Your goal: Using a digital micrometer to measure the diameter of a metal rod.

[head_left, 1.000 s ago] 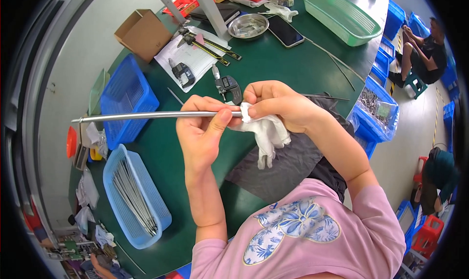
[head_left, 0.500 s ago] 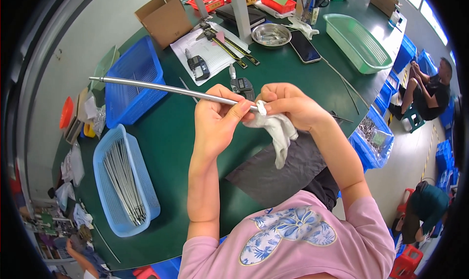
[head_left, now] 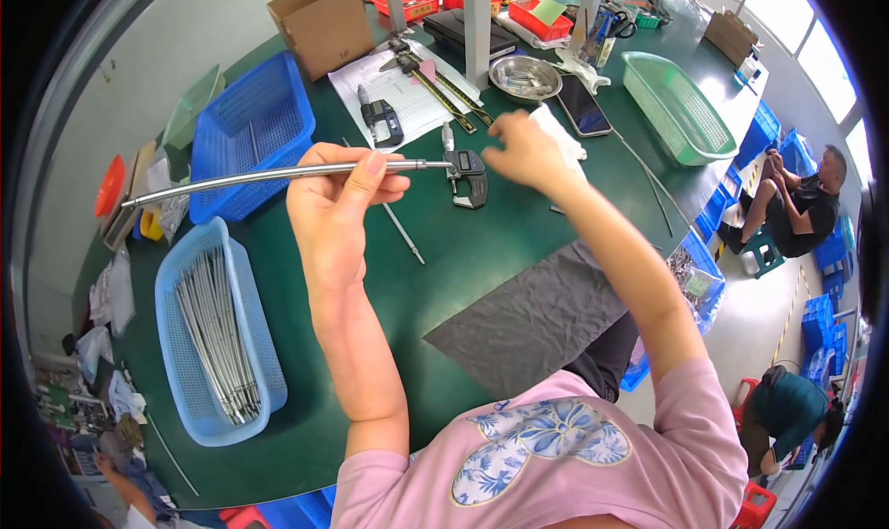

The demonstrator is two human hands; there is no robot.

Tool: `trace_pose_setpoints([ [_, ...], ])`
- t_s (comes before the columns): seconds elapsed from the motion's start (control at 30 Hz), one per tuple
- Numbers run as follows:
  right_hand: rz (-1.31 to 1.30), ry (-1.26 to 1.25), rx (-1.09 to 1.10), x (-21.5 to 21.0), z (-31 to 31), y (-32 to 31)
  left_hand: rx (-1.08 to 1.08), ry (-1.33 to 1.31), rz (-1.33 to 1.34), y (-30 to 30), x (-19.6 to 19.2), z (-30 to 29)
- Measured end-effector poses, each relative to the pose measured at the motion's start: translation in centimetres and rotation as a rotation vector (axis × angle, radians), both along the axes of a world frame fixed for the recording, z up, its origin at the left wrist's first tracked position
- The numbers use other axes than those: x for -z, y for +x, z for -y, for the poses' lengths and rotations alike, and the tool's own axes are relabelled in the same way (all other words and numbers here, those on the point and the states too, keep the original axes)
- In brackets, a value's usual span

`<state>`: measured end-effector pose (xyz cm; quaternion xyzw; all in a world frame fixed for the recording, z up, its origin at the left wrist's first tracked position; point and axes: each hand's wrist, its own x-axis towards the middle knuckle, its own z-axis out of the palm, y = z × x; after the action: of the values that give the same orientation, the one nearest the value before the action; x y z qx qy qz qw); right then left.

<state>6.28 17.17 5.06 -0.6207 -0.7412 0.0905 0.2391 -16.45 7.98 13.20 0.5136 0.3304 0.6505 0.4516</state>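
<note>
In my left hand [head_left: 335, 209] is a long, shiny metal rod [head_left: 250, 171], pinched between thumb and fingers and held nearly level above the table. Its thin stepped end points right, overlapping in view a black digital micrometer [head_left: 474, 188]; whether they touch I cannot tell. To the right of the micrometer, my right hand [head_left: 530, 151] appears empty, with fingers curved and apart. A white cloth [head_left: 563, 138] lies just beyond it, partly hidden. Another thin rod [head_left: 403, 233] rests on the table below the held one.
A light-blue basket [head_left: 169, 348] of metal rods stands at left, below a blue basket [head_left: 301, 126]. Calipers [head_left: 431, 86] lie on papers beside a cardboard box [head_left: 319, 29]. Farther right are a metal bowl [head_left: 525, 92], a phone [head_left: 583, 107] and a green basket [head_left: 685, 140]. Dark fabric [head_left: 523, 321] covers the near edge.
My right hand has left the rod and moved away, and the white cloth now lies on the table. My left hand has shifted left with the rod, whose right end is now exposed.
</note>
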Motion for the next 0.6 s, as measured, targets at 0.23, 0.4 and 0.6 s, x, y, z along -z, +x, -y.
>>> trace_pose_setpoints([
  [0.23,0.054,-0.305,0.052,1.0,-0.4,-3.3,0.014,-0.018,0.024,0.2,-0.2,0.6],
  [0.4,-0.119,-0.408,-0.012,1.7,-0.4,-2.5,0.002,-0.036,-0.007,0.1,-0.3,0.6],
  [0.6,-0.428,-0.472,0.156,1.2,0.6,-2.8,0.05,-0.033,-0.026,0.7,-0.4,0.7],
])
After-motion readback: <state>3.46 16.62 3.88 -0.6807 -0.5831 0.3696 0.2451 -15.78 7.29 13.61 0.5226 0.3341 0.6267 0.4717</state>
